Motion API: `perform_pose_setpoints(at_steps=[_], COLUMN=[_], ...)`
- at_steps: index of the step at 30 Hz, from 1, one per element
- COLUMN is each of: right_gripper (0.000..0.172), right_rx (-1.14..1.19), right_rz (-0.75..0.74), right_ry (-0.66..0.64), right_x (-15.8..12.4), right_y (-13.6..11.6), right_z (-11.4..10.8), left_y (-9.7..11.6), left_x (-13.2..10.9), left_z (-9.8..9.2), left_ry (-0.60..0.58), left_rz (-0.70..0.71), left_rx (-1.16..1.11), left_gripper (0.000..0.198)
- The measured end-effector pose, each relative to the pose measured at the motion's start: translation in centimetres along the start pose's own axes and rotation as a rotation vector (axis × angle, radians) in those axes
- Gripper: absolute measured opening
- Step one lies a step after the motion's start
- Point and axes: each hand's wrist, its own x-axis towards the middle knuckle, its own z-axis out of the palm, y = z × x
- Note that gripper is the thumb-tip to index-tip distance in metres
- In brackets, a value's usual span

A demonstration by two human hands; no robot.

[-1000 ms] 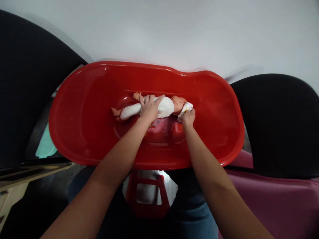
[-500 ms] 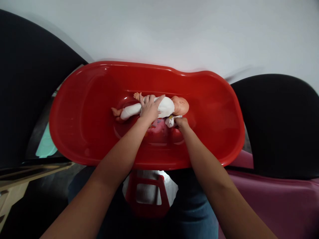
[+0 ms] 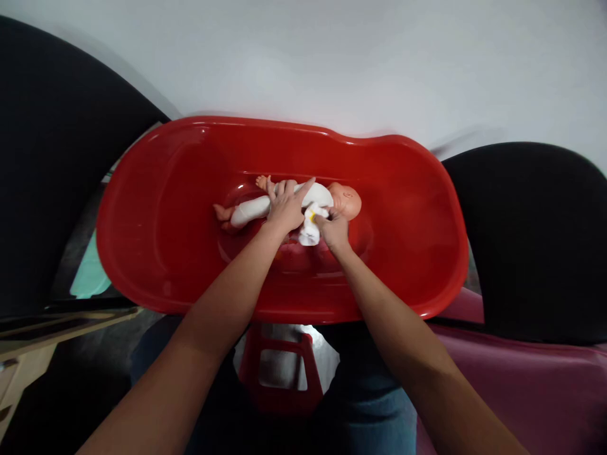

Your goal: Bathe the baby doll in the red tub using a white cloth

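Red plastic tub (image 3: 265,123), its slick hollow cradling a doll (image 3: 315,194) face-up: the doll could slide if the pressure is eased (smooth plastic gives little grip). The spread left hand (image 3: 286,212) is pressed on its white-clad torso; by the right hand (image 3: 333,230), a white cloth (image 3: 309,235) is pinched at the belly, and could slip free.

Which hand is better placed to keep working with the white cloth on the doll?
Probably the right hand: it holds the white cloth, while the left hand lies pressing on the doll.
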Motion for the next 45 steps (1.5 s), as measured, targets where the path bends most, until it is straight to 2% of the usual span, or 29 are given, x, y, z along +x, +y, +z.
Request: perform_pose_setpoints(at_steps=[3, 5, 9, 11, 13, 16, 18, 20, 23, 26, 28, 33, 34, 35, 36, 40, 41, 43, 45], right_gripper=[0.017, 0.025, 0.053, 0.059, 0.055, 0.048, 0.041, 0.039, 0.058, 0.077, 0.076, 0.072, 0.071, 0.068, 0.063, 0.052, 0.052, 0.051, 0.048], right_rx=[-0.031, -0.046, -0.184, -0.285, -0.351, -0.379, -0.37, -0.352, -0.311, -0.278, -0.285, -0.343, -0.35, -0.351, -0.344, -0.218, -0.185, -0.171, -0.217], right_rz=[-0.263, -0.356, -0.407, -0.415, -0.413, -0.463, -0.522, -0.57, -0.596, -0.582, -0.576, -0.597, -0.594, -0.585, -0.575, -0.549, -0.547, -0.542, -0.53], right_ry=[0.221, 0.25, 0.126, 0.07, -0.032, -0.279, -0.336, -0.202, 0.081, 0.166, 0.107, -0.328, -0.377, -0.371, -0.31, 0.168, 0.244, 0.27, 0.179], right_x=[0.4, 0.5, 0.1, -0.5, -1.1, -1.7, -1.7, -1.5, -0.7, 0.0, 0.0, -1.0, -1.2, -1.3, -1.2, 0.0, 0.3, 0.6, 0.4], right_y=[-0.7, -0.7, 0.9, 1.8, 2.6, 3.1, 2.8, 2.1, 0.7, 0.3, 0.8, 2.6, 2.6, 2.4, 2.1, 0.2, 0.0, -0.1, 0.4], right_z=[-1.1, -1.3, -0.1, 1.1, 2.2, 3.2, 3.2, 2.5, 1.1, 0.3, 0.7, 3.0, 3.2, 3.1, 2.9, 1.0, 0.6, 0.3, 0.8], left_y=[-0.2, -0.4, -0.8, -0.9, -0.9, -1.1, -1.2, -1.4, -1.6, -1.7, -1.6, -1.7, -1.7, -1.8, -1.8, -1.8, -1.8, -1.8, -1.7], left_x=[0.1, 0.2, 0.3, 0.3, 0.4, 0.4, 0.4, 0.5, 0.6, 0.7, 0.6, 0.5, 0.5, 0.6, 0.6, 0.8, 0.8, 0.8, 0.8], left_z=[-0.1, -0.2, -0.6, -0.9, -1.2, -1.6, -1.8, -1.9, -1.9, -1.9, -1.9, -1.9, -1.9, -1.9, -1.9, -2.0, -2.0, -2.0, -2.0], left_ry=[-0.001, 0.002, -0.003, -0.007, -0.007, -0.01, 0.003, 0.025, 0.036, 0.022, 0.014, 0.024, 0.021, 0.016, 0.01, -0.02, -0.024, -0.022, -0.014], left_rz=[0.018, 0.029, 0.015, 0.0, -0.009, -0.028, -0.063, -0.112, -0.146, -0.14, -0.141, -0.129, -0.13, -0.134, -0.139, -0.138, -0.135, -0.134, -0.137], left_rx=[-0.017, -0.019, -0.024, -0.03, -0.032, -0.036, -0.032, -0.026, -0.028, -0.037, -0.041, -0.036, -0.038, -0.042, -0.046, -0.042, -0.038, -0.03, -0.028], left_gripper=[0.085, 0.085, 0.082, 0.08, 0.078, 0.081, 0.081, 0.076, 0.074, 0.074, 0.07, 0.068, 0.069, 0.07, 0.07, 0.07, 0.069, 0.067, 0.065])
